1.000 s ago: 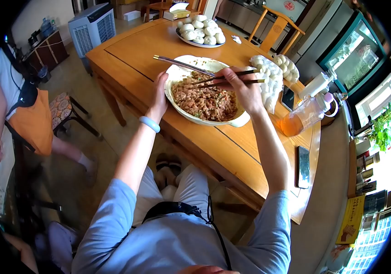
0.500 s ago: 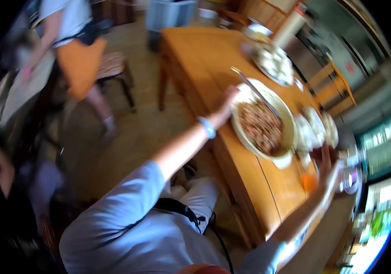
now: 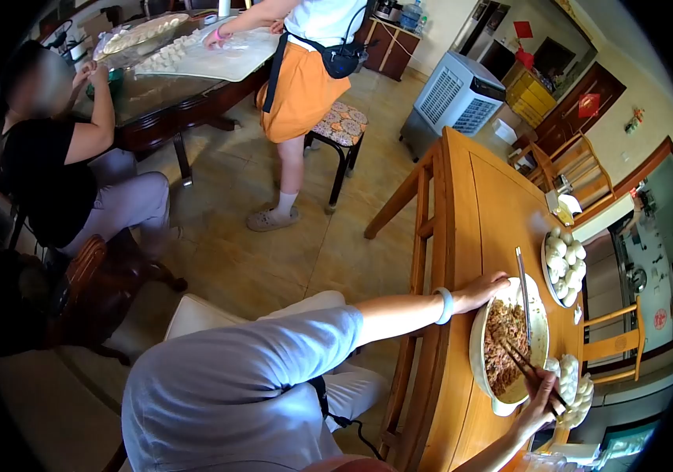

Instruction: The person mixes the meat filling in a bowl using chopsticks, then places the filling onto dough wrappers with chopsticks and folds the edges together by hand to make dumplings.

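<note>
The mixture (image 3: 498, 368) is reddish-brown, its bowl (image 3: 477, 350) cream, the table (image 3: 501, 193) honey-brown, the stool seat (image 3: 342, 123) floral-patterned.

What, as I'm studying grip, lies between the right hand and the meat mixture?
The dark chopsticks, held in the right hand, slant over part of the bowl to the meat mixture; the head view shows this.

The left hand (image 3: 483, 292) touches the bowl (image 3: 539, 334); the right hand (image 3: 540, 398) holds chopsticks (image 3: 517, 360) to the bowl's minced meat (image 3: 500, 363); buns (image 3: 564, 266) sit beyond the bowl.
</note>
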{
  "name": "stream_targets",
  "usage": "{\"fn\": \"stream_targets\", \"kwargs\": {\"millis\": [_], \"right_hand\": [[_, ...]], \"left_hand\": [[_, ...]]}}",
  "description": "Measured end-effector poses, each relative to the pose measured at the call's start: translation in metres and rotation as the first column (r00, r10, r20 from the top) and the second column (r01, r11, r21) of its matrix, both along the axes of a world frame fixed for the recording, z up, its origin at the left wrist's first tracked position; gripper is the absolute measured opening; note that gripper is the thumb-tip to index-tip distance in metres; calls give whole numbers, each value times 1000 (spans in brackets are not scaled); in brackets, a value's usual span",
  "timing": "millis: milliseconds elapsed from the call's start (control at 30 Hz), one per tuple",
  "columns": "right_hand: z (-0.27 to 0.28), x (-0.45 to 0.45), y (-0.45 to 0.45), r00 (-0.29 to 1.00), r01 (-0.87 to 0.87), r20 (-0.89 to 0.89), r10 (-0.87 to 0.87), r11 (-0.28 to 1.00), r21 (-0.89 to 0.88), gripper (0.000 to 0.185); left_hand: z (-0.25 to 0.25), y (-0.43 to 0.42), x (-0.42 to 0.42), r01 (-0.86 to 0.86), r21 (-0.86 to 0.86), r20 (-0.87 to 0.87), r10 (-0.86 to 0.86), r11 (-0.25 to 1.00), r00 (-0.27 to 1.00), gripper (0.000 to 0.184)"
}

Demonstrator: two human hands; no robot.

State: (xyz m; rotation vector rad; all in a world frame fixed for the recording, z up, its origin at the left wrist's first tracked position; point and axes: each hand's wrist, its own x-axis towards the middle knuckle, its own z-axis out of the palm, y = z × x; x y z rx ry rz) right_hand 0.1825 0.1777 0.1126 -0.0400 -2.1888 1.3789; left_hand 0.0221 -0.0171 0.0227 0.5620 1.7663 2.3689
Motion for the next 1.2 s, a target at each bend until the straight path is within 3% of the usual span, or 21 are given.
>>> {"fn": "stream_targets", "kwargs": {"millis": [100, 367, 500, 600, 700, 733, 800, 833, 867, 900, 967, 1000, 1100, 1200], "right_hand": [[-2, 1, 1, 994, -88, 63, 88, 996, -1, 30], [3, 10, 13, 988, -49, 144, 50, 999, -10, 30], [6, 14, 10, 988, -36, 153, 33, 999, 12, 30], [17, 20, 16, 995, 49, 85, -51, 999, 18, 33], [34, 35, 26, 980, 196, 12, -198, 977, 84, 34], [34, 41, 33, 981, 192, -4, -193, 973, 126, 33], [30, 52, 42, 976, 215, 2, -218, 964, 159, 28], [18, 49, 48, 986, 165, -27, -163, 985, 60, 25], [23, 49, 38, 972, 195, 83, -218, 955, 221, 24], [15, 39, 31, 980, 177, 89, -180, 984, 36, 23], [12, 22, 13, 984, 162, 91, -154, 983, -86, 24], [4, 14, 14, 997, 80, 26, -76, 954, -290, 21], [4, -1, 16, 994, -9, -110, -26, 951, -310, 20], [3, -3, 4, 991, -5, -127, -33, 956, -292, 26]], "left_hand": [[0, 1, -1, 11, -3, 14, -10, 1000, 1000, 46], [-12, 10, -7, 43, 139, 33, -48, 989, 998, 44], [-17, 12, -14, 95, 107, 17, -97, 990, 995, 47], [-15, 8, -15, 144, 82, -5, -144, 986, 990, 50], [-3, 3, 0, 62, 60, 39, -64, 996, 997, 50], [-3, 1, -1, 123, 67, 46, -126, 990, 991, 56], [-19, 18, -9, -45, 140, 15, 44, 989, 999, 40], [-28, 26, -15, -61, 208, 34, 55, 976, 998, 33], [-33, 32, -19, -76, 274, 51, 65, 959, 997, 27], [-48, 38, -33, -37, 280, 39, 27, 959, 999, 26], [-58, 42, -40, 27, 427, 79, -67, 904, 995, 25], [-48, 33, -31, 32, 404, 106, -81, 914, 991, 25], [-33, 23, -25, 58, 387, 124, -114, 920, 986, 31], [-25, 21, -20, 35, 373, 107, -80, 927, 991, 35]]}}
